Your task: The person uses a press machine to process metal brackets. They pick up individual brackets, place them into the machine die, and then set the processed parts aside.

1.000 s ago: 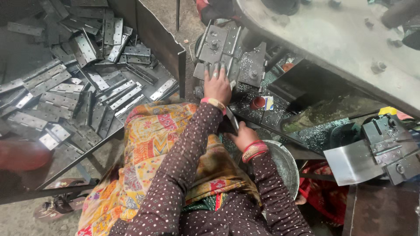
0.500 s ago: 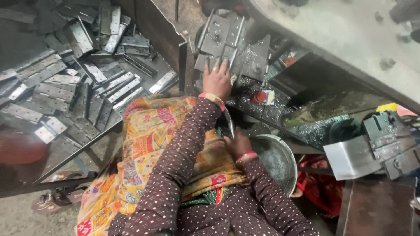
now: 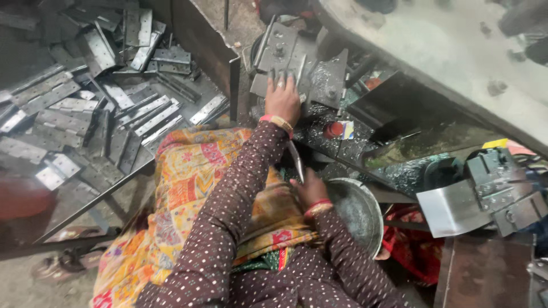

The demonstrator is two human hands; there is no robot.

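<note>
Ahead of the body, left hand (image 3: 282, 98) reaches out flat, fingers spread on metal plates (image 3: 297, 65). Right hand (image 3: 308, 188) nearer, pinching thin metal strip (image 3: 296, 159) beside steel bowl (image 3: 357, 208). Hinge pile (image 3: 85, 108) crowds left.

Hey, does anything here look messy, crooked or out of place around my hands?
The metal hinges on the left lie in a loose heap at all angles, not stacked. Your left hand rests on metal plates that sit tilted and overlapping. Your right hand is by the round pan.

Left hand (image 3: 282, 100) on metal plates (image 3: 297, 63)
</note>
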